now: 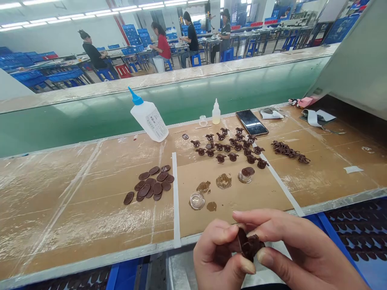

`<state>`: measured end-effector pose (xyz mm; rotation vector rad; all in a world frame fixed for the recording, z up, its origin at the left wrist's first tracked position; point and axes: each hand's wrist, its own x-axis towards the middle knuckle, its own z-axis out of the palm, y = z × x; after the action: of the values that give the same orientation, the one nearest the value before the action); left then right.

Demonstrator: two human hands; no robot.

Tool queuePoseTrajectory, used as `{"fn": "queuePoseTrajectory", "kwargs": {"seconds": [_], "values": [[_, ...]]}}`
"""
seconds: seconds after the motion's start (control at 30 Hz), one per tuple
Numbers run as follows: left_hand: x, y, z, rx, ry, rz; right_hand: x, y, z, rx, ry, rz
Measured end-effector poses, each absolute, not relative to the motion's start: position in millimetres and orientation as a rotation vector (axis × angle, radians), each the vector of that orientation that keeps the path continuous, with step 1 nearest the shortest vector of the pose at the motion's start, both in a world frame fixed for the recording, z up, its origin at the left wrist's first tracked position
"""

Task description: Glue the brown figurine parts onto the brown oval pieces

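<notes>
Just past the table's front edge, my left hand (215, 253) pinches a dark brown oval disc (242, 240) seen nearly edge-on. My right hand (294, 243) grips a small dark brown figurine (254, 245) pressed against that disc; fingers hide part of both. On the table, several similar figurines (227, 148) stand in a loose group. A pile of brown oval discs (157, 188) lies to the left. Nearer my hands are a small clear round dish (196, 200) and another clear dish (245, 177) with a brown disc on top.
A white bottle with a blue nozzle (151, 121) leans at the back, with a small dropper bottle (216, 112) and phone (252, 122) to its right. More brown pieces (290, 152) lie in a row. Blue trays (359, 237) sit below the edge. Several people work behind.
</notes>
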<state>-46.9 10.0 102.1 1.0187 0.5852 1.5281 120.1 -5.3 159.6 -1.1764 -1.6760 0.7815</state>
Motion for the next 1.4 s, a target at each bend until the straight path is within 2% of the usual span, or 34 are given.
{"fn": "queuePoseTrajectory", "kwargs": {"seconds": [0.33, 0.6, 1.03, 1.4], "values": [[-48.2, 9.2, 99.8, 1.008, 0.501, 1.513, 121.5, -6.5, 153.9, -1.178, -1.691, 0.811], [-49.9, 11.4, 99.0, 1.011, 0.486, 1.53, 111.0, 2.1, 167.5, -1.171, -1.663, 0.71], [-51.3, 8.1, 97.9, 0.931, 0.522, 1.489, 113.2, 2.0, 160.2, -1.179, -1.688, 0.861], [-46.3, 14.5, 108.2, 0.918, 0.54, 1.557, 112.3, 3.8, 158.7, -1.175, -1.715, 0.787]]}}
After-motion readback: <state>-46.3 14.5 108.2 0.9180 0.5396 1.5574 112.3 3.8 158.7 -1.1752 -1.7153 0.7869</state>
